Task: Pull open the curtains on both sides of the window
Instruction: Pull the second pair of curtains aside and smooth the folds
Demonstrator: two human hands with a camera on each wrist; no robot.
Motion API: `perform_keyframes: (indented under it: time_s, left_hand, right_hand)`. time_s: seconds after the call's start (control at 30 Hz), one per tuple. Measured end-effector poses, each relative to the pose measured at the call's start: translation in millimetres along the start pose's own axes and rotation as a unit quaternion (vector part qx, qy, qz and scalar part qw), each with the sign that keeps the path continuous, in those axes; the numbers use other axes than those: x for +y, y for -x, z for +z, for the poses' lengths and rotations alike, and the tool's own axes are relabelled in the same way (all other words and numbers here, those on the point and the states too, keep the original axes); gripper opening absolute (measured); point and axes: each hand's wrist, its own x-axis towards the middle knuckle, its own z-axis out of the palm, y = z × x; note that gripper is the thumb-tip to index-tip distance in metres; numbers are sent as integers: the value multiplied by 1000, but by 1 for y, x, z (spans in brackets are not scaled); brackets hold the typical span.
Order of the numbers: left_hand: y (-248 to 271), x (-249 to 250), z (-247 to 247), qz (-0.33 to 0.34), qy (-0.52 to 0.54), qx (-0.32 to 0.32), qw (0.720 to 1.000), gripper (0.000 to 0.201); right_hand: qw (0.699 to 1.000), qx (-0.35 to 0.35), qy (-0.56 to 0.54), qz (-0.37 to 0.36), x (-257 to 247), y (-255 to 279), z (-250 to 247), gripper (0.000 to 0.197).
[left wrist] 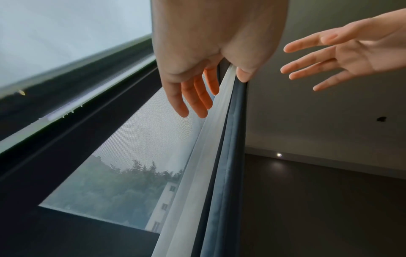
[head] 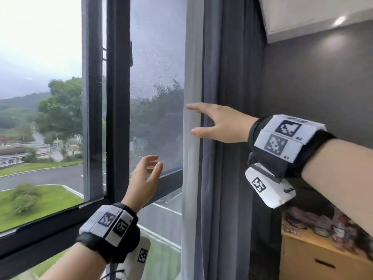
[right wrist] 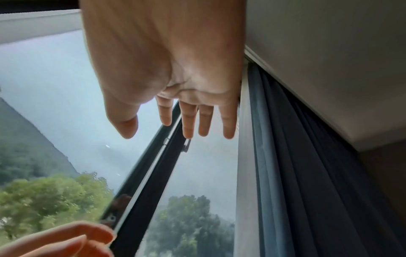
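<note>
Daylight fills the black-framed window [head: 118, 98]; the sheer white curtain [head: 192, 77] and grey-blue drape [head: 214, 77] hang bunched at its right edge. Both the right hand [head: 220, 124] and left hand [head: 144, 178] are spread, grasping nothing. That side looks finished; the opposite side is out of view.

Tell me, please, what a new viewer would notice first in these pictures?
First, the right hand, fingers spread, at the edge of the white sheer curtain, gathered with the dark blue curtain at the window's right side. Below it the left hand hangs open before the dark window frame, holding nothing. Green trees fill the view outside.
</note>
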Motion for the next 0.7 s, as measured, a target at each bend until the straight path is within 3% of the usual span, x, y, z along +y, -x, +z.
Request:
perform_keyframes:
  time_s: [0.27, 0.53, 0.7]
  left_hand:
    - [-69, -68, 43, 17, 73, 35, 997, 31]
    - [-70, -119, 124, -20, 122, 52, 991, 26]
    - [-69, -138, 177, -48, 110, 64, 991, 33]
  right_hand:
    - [990, 16, 140, 9, 27, -112, 7, 65]
    - [988, 43, 147, 17, 78, -164, 20, 62]
    - [983, 50, 175, 1, 135, -191, 24, 63]
